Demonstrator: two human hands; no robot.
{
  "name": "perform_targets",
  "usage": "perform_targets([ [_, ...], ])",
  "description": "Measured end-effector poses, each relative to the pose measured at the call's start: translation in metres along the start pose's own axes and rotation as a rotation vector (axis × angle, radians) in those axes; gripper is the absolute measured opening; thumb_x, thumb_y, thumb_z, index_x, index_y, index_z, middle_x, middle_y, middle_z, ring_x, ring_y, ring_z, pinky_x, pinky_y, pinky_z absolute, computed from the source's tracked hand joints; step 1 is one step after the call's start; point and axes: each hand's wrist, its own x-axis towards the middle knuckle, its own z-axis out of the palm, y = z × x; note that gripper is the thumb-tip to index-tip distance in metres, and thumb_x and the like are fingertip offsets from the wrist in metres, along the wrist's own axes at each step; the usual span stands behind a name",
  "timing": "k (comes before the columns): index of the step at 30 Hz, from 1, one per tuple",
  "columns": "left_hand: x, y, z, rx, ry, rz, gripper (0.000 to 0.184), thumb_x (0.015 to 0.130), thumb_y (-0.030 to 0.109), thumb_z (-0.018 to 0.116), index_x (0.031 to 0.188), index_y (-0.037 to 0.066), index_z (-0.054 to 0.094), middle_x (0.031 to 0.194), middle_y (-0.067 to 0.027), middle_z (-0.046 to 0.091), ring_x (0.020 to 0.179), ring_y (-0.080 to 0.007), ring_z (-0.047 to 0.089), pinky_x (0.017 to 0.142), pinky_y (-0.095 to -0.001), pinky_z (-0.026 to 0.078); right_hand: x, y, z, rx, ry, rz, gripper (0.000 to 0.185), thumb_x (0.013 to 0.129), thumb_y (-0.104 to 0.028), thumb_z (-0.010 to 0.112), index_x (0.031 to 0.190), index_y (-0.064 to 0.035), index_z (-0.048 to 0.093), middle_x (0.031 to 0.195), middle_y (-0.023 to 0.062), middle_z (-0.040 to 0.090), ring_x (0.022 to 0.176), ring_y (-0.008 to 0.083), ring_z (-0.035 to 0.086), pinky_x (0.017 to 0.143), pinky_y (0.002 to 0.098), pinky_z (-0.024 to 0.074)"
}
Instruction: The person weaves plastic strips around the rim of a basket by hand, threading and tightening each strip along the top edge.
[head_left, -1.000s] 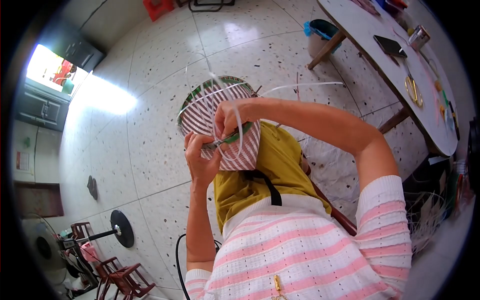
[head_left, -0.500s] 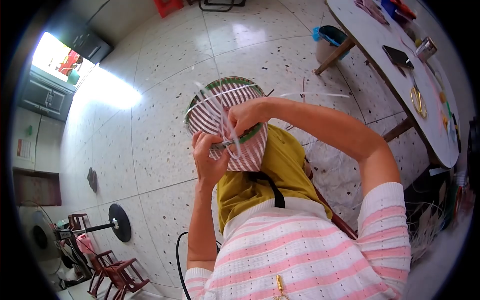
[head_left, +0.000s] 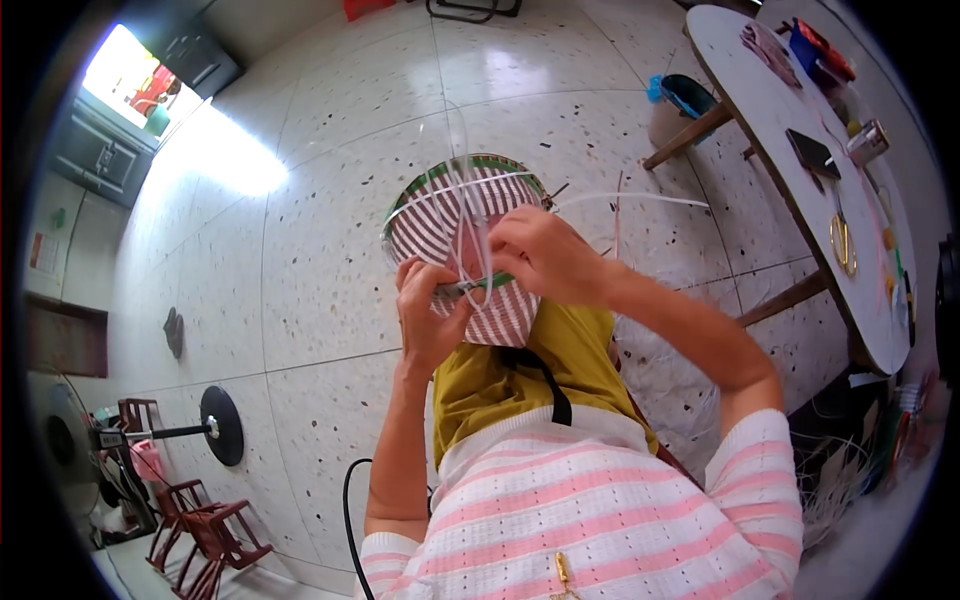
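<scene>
A woven basket (head_left: 505,318) with maroon-and-white stripes and a green-banded rim sits tilted on my lap, its mouth facing up and away. My left hand (head_left: 428,308) is closed on the near rim, thumb outside and fingers over the edge. Over the mouth's right side, my right hand (head_left: 550,258) has its fingers curled in a pinch at a translucent white plastic strip (head_left: 461,185). The strip loops above the opening and down to the rim beside my left fingertips. Exactly where the right fingertips grip it is partly hidden.
On the right, a white table (head_left: 815,215) holds a phone (head_left: 813,153), gold-handled scissors (head_left: 843,245) and a can (head_left: 867,142). A bin (head_left: 680,105) stands by its leg. Loose strips (head_left: 835,490) lie at lower right. Small wooden chairs (head_left: 215,530) and a fan (head_left: 65,440) stand at left.
My right hand has drawn back from the near rim to the right, its wrist now lower. The strip's loop has shifted. My left hand keeps its hold on the rim.
</scene>
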Motion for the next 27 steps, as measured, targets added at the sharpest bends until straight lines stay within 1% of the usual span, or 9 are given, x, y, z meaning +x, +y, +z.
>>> perform_targets([
  [1, 0.000, -0.001, 0.000, -0.001, 0.010, -0.007, 0.031, 0.069, 0.014, 0.085, 0.081, 0.004, 0.059, 0.075, -0.0097, 0.060, 0.075, -0.0308, 0.057, 0.091, -0.0412, 0.040, -0.010, -0.005, 0.003, -0.070, 0.223, -0.157, 0.007, 0.081, -0.007, 0.069, 0.086, -0.0041, 0.072, 0.087, 0.0101, 0.064, 0.093, 0.0317, 0.062, 0.081, 0.0382, 0.0493],
  [5, 0.003, -0.002, 0.005, 0.004, 0.003, 0.024, 0.030, 0.069, 0.014, 0.085, 0.081, 0.005, 0.060, 0.075, -0.0092, 0.060, 0.075, -0.0305, 0.057, 0.090, -0.0406, 0.041, -0.035, -0.010, 0.022, -0.271, 0.265, -0.266, 0.020, 0.074, -0.009, 0.078, 0.093, -0.0069, 0.071, 0.095, 0.0097, 0.061, 0.103, 0.0328, 0.059, 0.089, 0.0434, 0.0476],
  [11, 0.000, 0.003, 0.004, -0.013, 0.014, -0.021, 0.029, 0.070, 0.012, 0.084, 0.081, 0.004, 0.058, 0.075, -0.0074, 0.060, 0.075, -0.0265, 0.057, 0.099, -0.0408, 0.039, -0.042, -0.013, 0.028, -0.202, 0.286, -0.354, 0.011, 0.080, -0.004, 0.068, 0.091, -0.0058, 0.068, 0.098, 0.0082, 0.063, 0.100, 0.0318, 0.060, 0.086, 0.0421, 0.0466],
  [15, 0.000, 0.001, 0.004, -0.013, 0.030, 0.018, 0.029, 0.065, 0.007, 0.083, 0.083, 0.005, 0.061, 0.076, -0.0084, 0.060, 0.077, -0.0301, 0.058, 0.093, -0.0416, 0.041, -0.062, -0.044, 0.003, 0.301, 0.121, -0.369, 0.003, 0.087, -0.001, 0.067, 0.089, -0.0002, 0.064, 0.097, 0.0147, 0.069, 0.088, 0.0339, 0.067, 0.078, 0.0410, 0.0540],
  [17, -0.001, 0.001, 0.005, -0.025, 0.026, 0.040, 0.033, 0.064, 0.006, 0.083, 0.088, 0.005, 0.061, 0.079, -0.0086, 0.061, 0.078, -0.0306, 0.059, 0.094, -0.0425, 0.040, -0.068, -0.071, -0.022, 0.926, -0.122, -0.251, 0.004, 0.092, -0.002, 0.064, 0.090, 0.0017, 0.064, 0.083, 0.0126, 0.068, 0.078, 0.0307, 0.066, 0.074, 0.0405, 0.0528],
  [20, -0.002, 0.008, 0.009, -0.099, 0.093, -0.046, 0.040, 0.063, 0.005, 0.083, 0.096, 0.005, 0.060, 0.082, -0.0086, 0.061, 0.080, -0.0309, 0.060, 0.095, -0.0434, 0.040, -0.063, -0.069, -0.038, 1.303, -0.388, -0.252, 0.007, 0.093, -0.002, 0.065, 0.098, 0.0031, 0.066, 0.078, 0.0135, 0.068, 0.074, 0.0256, 0.068, 0.066, 0.0359, 0.0538],
  [21, -0.004, 0.006, 0.011, -0.100, 0.098, -0.047, 0.040, 0.063, 0.005, 0.083, 0.096, 0.005, 0.060, 0.082, -0.0086, 0.061, 0.080, -0.0309, 0.060, 0.095, -0.0434, 0.040, -0.060, -0.065, -0.036, 1.301, -0.392, -0.252, 0.007, 0.093, -0.002, 0.065, 0.098, 0.0031, 0.066, 0.078, 0.0135, 0.068, 0.074, 0.0256, 0.068, 0.066, 0.0359, 0.0538],
  [23, -0.007, 0.002, 0.013, -0.092, 0.089, -0.063, 0.045, 0.064, 0.005, 0.083, 0.101, 0.004, 0.059, 0.085, -0.0084, 0.062, 0.081, -0.0305, 0.060, 0.095, -0.0426, 0.040, -0.055, -0.050, -0.020, 1.355, -0.051, 0.572, 0.011, 0.091, -0.002, 0.069, 0.100, 0.0042, 0.069, 0.075, 0.0138, 0.068, 0.072, 0.0225, 0.068, 0.063, 0.0315, 0.0537],
  [27, -0.007, 0.008, 0.009, -0.043, 0.069, -0.054, 0.043, 0.065, 0.006, 0.082, 0.101, 0.005, 0.059, 0.086, -0.0087, 0.062, 0.084, -0.0300, 0.060, 0.094, -0.0422, 0.041, -0.039, -0.038, 0.029, 0.796, 0.132, 0.465, 0.011, 0.089, -0.002, 0.073, 0.098, 0.0032, 0.071, 0.079, 0.0124, 0.069, 0.072, 0.0173, 0.068, 0.060, 0.0279, 0.0526],
])
